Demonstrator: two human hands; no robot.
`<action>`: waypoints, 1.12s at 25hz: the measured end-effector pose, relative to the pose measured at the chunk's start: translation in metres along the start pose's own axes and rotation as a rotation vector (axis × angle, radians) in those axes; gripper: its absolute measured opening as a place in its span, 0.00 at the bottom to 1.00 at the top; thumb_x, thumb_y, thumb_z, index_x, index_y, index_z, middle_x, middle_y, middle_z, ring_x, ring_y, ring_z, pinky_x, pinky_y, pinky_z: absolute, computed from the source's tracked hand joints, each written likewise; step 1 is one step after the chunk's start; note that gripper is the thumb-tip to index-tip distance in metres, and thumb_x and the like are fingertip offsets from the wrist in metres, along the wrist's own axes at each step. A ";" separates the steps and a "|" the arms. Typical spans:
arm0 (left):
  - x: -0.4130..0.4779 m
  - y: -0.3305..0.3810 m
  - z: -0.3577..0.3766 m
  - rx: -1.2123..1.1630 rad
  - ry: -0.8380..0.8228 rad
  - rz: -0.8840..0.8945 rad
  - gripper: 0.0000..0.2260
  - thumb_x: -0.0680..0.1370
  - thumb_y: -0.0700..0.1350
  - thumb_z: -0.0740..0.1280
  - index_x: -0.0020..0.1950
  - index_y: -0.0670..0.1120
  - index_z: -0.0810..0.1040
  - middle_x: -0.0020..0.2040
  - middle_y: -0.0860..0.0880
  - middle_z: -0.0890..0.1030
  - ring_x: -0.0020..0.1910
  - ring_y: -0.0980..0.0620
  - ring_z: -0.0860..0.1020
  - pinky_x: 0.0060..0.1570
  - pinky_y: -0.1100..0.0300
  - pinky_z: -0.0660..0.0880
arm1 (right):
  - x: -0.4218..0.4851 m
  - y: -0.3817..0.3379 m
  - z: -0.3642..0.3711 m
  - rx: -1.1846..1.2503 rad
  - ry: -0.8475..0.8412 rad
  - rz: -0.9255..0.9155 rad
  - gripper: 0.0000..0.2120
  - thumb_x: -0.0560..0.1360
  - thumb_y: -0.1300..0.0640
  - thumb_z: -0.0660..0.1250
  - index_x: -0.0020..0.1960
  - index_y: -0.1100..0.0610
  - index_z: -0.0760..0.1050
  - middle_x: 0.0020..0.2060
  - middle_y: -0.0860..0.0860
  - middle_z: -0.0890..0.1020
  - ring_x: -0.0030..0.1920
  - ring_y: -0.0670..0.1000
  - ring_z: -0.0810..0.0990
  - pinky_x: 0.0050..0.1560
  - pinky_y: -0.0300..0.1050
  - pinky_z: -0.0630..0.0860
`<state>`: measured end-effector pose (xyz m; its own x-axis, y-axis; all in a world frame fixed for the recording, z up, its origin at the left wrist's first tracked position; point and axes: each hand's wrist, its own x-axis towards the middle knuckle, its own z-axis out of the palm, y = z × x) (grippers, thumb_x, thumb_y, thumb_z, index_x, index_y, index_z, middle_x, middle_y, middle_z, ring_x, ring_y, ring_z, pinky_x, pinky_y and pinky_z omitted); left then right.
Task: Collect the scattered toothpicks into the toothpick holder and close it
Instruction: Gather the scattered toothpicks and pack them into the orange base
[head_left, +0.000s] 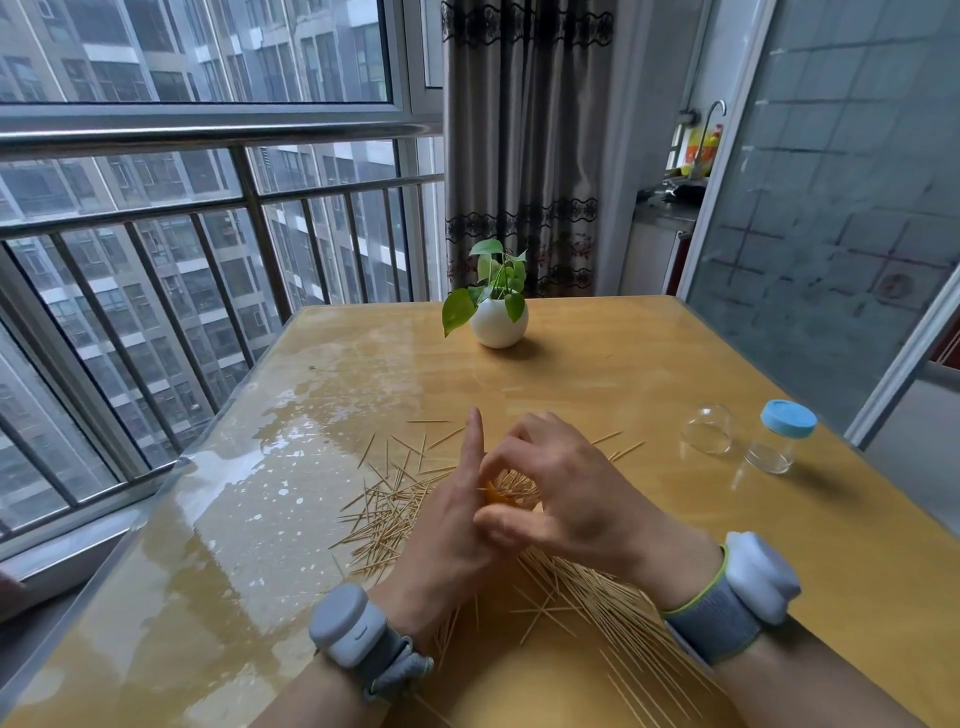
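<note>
The small orange toothpick holder (493, 493) sat between both hands near the middle of the yellow wooden table (597, 364), already bristling with sticks. The left hand (452, 525) appeared to grip its side, index finger pointing straight up. The right hand (561, 493) curled its fingers over the standing bundle, thumb underneath. Thin pale wooden toothpicks (387, 512) lay scattered to the left and heaped towards the person, so much remained to gather.

To do this step well, the sticks probably needed to be kept parallel and tapped level, with the holder held upright while they settled. The clear glass dome (709, 428), likely the lid, lay well apart on the right, just beside a small clear jar with a blue cap (782, 436). No brand, label or writing could be read anywhere
</note>
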<state>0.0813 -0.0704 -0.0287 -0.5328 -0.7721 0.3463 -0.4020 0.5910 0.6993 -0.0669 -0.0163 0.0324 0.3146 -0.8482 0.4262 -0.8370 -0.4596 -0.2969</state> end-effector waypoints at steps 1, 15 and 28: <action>0.001 -0.001 0.000 0.010 0.010 0.004 0.52 0.71 0.43 0.75 0.78 0.51 0.35 0.33 0.58 0.74 0.30 0.62 0.73 0.33 0.75 0.66 | 0.001 0.001 0.004 0.000 0.028 -0.005 0.13 0.72 0.44 0.66 0.47 0.52 0.79 0.42 0.46 0.75 0.46 0.49 0.71 0.51 0.44 0.70; 0.002 0.003 0.001 -0.071 0.035 0.010 0.56 0.70 0.50 0.77 0.78 0.53 0.34 0.43 0.62 0.78 0.42 0.67 0.78 0.41 0.75 0.71 | 0.000 0.006 -0.003 0.148 0.145 0.032 0.03 0.75 0.54 0.68 0.44 0.53 0.79 0.38 0.44 0.79 0.42 0.46 0.75 0.44 0.42 0.73; -0.001 0.007 -0.004 -0.152 0.124 -0.042 0.52 0.70 0.56 0.76 0.81 0.50 0.43 0.44 0.51 0.80 0.40 0.56 0.81 0.42 0.59 0.78 | -0.004 0.019 0.000 0.091 0.097 0.003 0.21 0.72 0.40 0.68 0.56 0.55 0.77 0.55 0.48 0.75 0.57 0.47 0.73 0.58 0.38 0.71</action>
<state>0.0815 -0.0663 -0.0214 -0.4184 -0.8237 0.3828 -0.3001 0.5232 0.7977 -0.0839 -0.0214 0.0252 0.2632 -0.8222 0.5046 -0.7923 -0.4827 -0.3732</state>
